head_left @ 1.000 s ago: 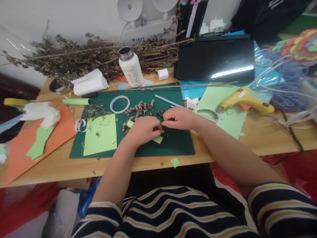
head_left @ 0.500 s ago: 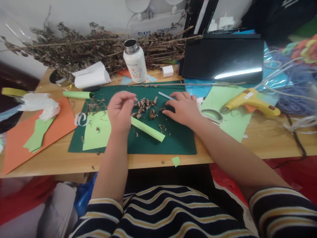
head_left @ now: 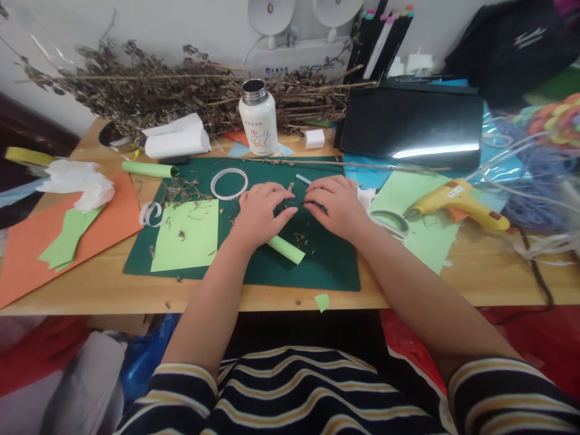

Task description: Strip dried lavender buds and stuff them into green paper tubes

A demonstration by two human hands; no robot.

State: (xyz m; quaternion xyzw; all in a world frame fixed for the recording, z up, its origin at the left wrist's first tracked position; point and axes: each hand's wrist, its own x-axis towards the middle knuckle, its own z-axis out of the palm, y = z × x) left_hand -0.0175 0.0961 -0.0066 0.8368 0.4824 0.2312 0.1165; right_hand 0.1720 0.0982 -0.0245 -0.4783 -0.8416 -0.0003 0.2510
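My left hand (head_left: 263,212) rests low over the green cutting mat (head_left: 326,266), thumb and fingers apart, covering most of the pile of dried leaves. Facing it, my right hand (head_left: 334,204) has its thumb and fingers drawn together around a small dark piece of dried leaf (head_left: 301,203). Partly under my left hand lies a rolled light-green paper tube (head_left: 287,249). A translucent glue stick (head_left: 303,179) lies by my right fingers. Left of my hands are a roll of clear tape (head_left: 229,183) and a light-green paper sheet (head_left: 193,241) with leaf crumbs.
A white bottle (head_left: 258,124) stands uncapped behind the mat, before a heap of dried branches (head_left: 158,90). To the right lie scissors (head_left: 392,222) and a yellow glue gun (head_left: 462,202) on green paper. Orange paper (head_left: 27,260) lies at left.
My left hand has moved right and down over the leaf pile, uncovering the tape roll. My right hand's fingers have drawn closer together. The view has shifted slightly.
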